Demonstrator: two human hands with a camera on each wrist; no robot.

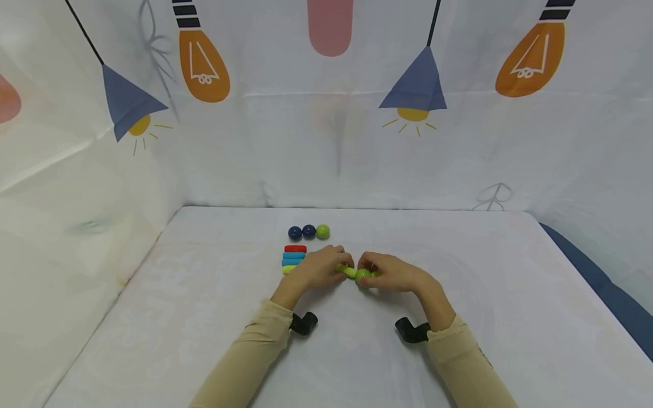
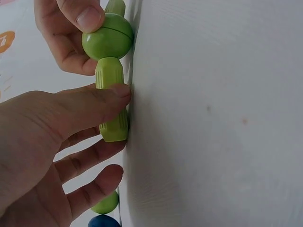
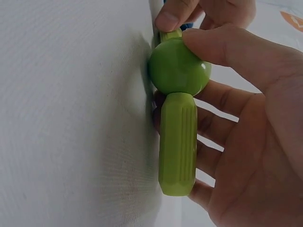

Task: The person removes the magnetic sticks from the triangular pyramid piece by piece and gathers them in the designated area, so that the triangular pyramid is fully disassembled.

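My left hand (image 1: 320, 268) pinches a yellow-green ribbed rod (image 2: 110, 73) between thumb and fingers, close to the white tabletop. One end of that rod meets a green ball (image 3: 177, 68). My right hand (image 1: 390, 272) grips this ball, its thumb on top and its fingers behind. A second yellow-green rod (image 3: 178, 146) sticks out from the ball's other side, in front of the right palm in the right wrist view. The two rods and the ball form one line between my hands.
Beyond my left hand, two dark blue balls (image 1: 302, 232) and a green ball (image 1: 323, 231) stand in a row. Nearer lie a red rod (image 1: 295, 248), blue rods (image 1: 293, 259) and a yellow-green rod (image 1: 288, 270), partly behind the left hand. A printed cloth (image 1: 285, 147) hangs behind the table.
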